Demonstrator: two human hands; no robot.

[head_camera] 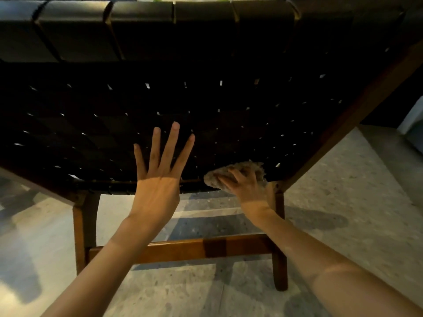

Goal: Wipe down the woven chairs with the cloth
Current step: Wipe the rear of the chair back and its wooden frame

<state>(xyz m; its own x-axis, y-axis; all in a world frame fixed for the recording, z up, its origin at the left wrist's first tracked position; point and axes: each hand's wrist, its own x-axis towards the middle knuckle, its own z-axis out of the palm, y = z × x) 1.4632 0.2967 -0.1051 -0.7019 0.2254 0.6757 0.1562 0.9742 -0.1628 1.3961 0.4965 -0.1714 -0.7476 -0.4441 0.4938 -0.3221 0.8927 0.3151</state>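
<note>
We press our left hand (160, 186) flat, fingers straight and spread, on the woven chair (206, 99), while our right hand (248, 187) curls its fingers round the tan cloth (214, 179), pressing it on the black weave near the corner above a wooden leg (280, 248).

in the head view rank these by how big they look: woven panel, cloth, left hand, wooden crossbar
1. woven panel, by far largest
2. left hand and wooden crossbar: similar area, hand nearer the camera, so not ranked
3. cloth, smallest, partly under the right hand
</note>
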